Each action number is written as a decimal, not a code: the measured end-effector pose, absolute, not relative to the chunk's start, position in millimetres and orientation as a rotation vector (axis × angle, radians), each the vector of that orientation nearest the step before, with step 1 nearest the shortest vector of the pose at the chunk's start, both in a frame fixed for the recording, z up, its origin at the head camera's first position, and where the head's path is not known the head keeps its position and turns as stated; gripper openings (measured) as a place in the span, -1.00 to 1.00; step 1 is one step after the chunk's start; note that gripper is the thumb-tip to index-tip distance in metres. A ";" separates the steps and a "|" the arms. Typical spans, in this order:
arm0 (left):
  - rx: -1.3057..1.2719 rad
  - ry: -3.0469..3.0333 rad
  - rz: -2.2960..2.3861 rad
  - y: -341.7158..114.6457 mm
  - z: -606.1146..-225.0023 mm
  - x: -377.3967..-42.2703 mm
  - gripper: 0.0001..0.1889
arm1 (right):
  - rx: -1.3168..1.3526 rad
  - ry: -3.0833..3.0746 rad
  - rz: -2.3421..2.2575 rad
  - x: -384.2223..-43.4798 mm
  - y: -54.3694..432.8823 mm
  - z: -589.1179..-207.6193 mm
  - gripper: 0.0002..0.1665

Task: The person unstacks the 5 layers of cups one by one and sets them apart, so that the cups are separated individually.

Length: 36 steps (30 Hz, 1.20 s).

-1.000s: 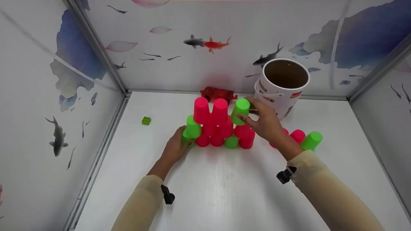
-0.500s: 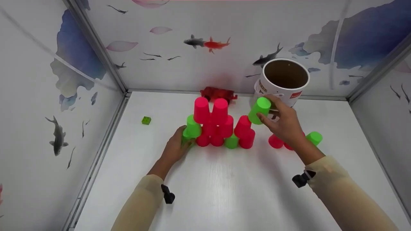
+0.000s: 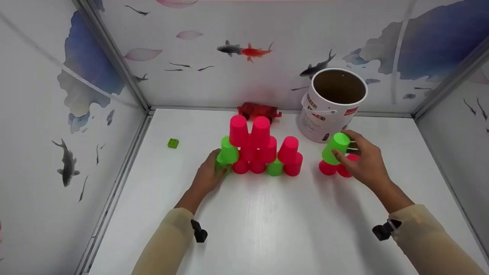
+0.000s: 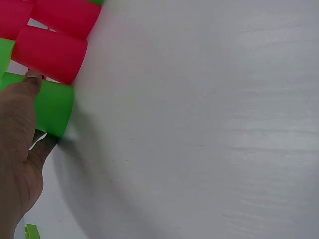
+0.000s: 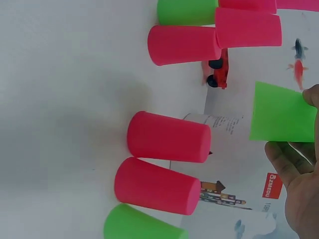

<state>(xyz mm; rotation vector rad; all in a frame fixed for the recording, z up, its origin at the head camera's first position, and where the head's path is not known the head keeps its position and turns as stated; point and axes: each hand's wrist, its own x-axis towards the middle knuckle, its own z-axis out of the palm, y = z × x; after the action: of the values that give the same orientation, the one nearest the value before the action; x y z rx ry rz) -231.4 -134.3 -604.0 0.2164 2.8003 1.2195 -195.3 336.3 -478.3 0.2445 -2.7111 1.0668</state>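
Red and green upside-down cups stand in tiers in the middle of the table, with two red cups [image 3: 260,131] on the top tier. My left hand [image 3: 207,173] grips the green cup [image 4: 54,107] at the bottom left corner, thumb on one side and fingers on the other. Off to the right, my right hand [image 3: 365,162] holds another green cup [image 3: 335,149] upside down between thumb and fingers. It is raised above a row with two red cups [image 5: 168,137] and a green cup [image 5: 142,225]; that last cup is hidden behind the hand in the head view.
A tall white bucket [image 3: 321,122] stands at the back right, close behind the row. A red toy vehicle [image 3: 259,110] sits by the back wall behind the tiers. To the left lies a small green toy brick [image 3: 173,143]. Printed walls [image 3: 191,84] enclose the table.
My right hand has carried its green cup away from the tiers, rightward and then lower, over the row at the right. My left hand has stayed at the corner cup.
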 end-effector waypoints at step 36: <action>0.200 2.795 1.219 -134.2 -606.5 -232.5 -0.21 | 0.090 -2.919 1.166 -153.8 354.1 -570.8 -0.28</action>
<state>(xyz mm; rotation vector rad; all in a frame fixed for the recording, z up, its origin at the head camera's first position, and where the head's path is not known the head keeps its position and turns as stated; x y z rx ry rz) -232.5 -134.2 -606.5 0.2002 2.7946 1.2192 -153.8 354.1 -570.8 0.0902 -2.9186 1.1663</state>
